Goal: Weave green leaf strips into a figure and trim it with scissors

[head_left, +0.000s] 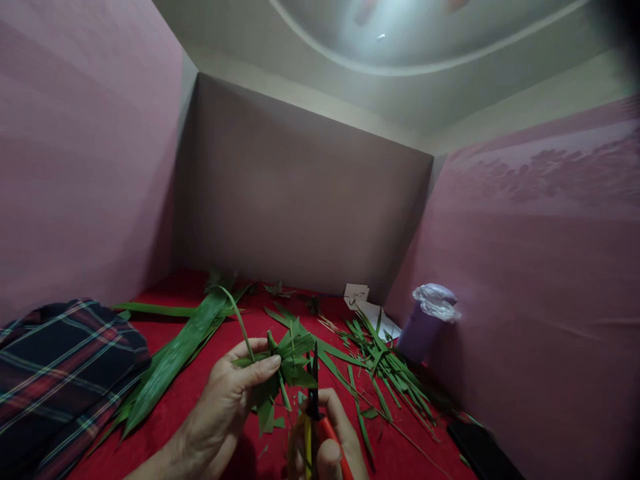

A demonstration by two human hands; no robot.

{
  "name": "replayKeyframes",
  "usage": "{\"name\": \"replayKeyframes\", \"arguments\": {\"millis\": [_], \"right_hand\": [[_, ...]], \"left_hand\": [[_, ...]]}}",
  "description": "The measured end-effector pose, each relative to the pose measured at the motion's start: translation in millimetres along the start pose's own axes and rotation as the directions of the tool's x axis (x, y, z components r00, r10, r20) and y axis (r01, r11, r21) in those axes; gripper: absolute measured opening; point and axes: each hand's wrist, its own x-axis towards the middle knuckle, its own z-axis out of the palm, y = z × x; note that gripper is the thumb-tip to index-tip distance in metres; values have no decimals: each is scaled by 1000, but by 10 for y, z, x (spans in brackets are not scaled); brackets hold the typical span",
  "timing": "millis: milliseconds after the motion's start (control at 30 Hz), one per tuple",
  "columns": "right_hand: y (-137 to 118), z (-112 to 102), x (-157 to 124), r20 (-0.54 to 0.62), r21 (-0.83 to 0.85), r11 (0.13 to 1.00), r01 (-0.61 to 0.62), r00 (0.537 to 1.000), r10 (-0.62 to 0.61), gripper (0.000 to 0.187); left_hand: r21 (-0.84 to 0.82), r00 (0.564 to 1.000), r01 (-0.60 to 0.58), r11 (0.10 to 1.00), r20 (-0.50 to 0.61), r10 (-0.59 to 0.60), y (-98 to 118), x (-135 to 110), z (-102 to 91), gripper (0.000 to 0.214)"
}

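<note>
My left hand (227,390) pinches a folded piece of green leaf (295,347) between thumb and fingers. Pointed leaf ends fan out from it, and one thin strip arches up and back over the hand. In my right hand (340,420) is a pair of snips (313,393) with dark blades and red and yellow handles. The blades point upward at the right edge of the leaf piece, slightly apart; whether they touch it I cannot tell. Long broad leaves (185,360) lie on the red cloth (195,413) beyond my left hand.
Right of my hands lies a heap of cut leaf strips (395,373). Behind it are white papers (377,319) and a purple container (425,323) with clear plastic on top. A dark flat object (483,453) lies at lower right, plaid fabric (70,387) at left. Walls enclose three sides.
</note>
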Motion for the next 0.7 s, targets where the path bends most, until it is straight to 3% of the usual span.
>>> {"name": "replayKeyframes", "arguments": {"millis": [700], "right_hand": [[-41,-52,-2,54,-79,996,37,998,-33,62]], "left_hand": [[1,996,84,996,44,-84,-89,-40,4,29]]}}
